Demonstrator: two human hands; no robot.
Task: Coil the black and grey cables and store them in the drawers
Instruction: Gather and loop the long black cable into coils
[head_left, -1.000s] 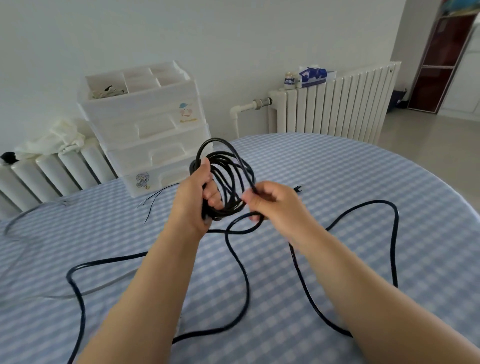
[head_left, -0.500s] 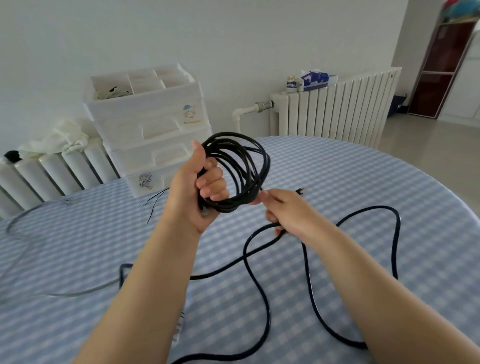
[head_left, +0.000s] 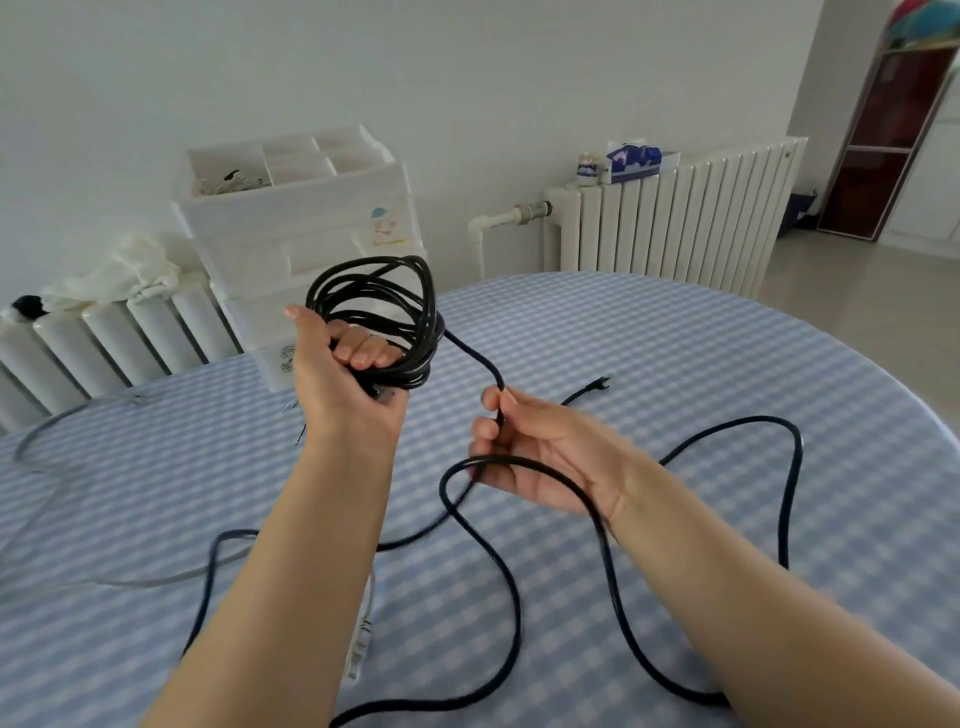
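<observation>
Black rubber power cable (head_left: 613, 587), part-coiled: the bundle of loops (head_left: 379, 317) sits in the left hand (head_left: 343, 374), fingers curled round it, above the blue-check round table (head_left: 675, 364). Right hand (head_left: 545, 452) pinches the free run just below the coil; vs 0.5 s ago it's dropped away from the loops, drawing slack for another wrap. Lots of cable is loose on the cloth, so coiling's maybe 1/2 done. Thin grey cable (head_left: 62, 519) lies untouched at left. White plastic drawer unit (head_left: 311, 228) stands behind, drawers look closed.
</observation>
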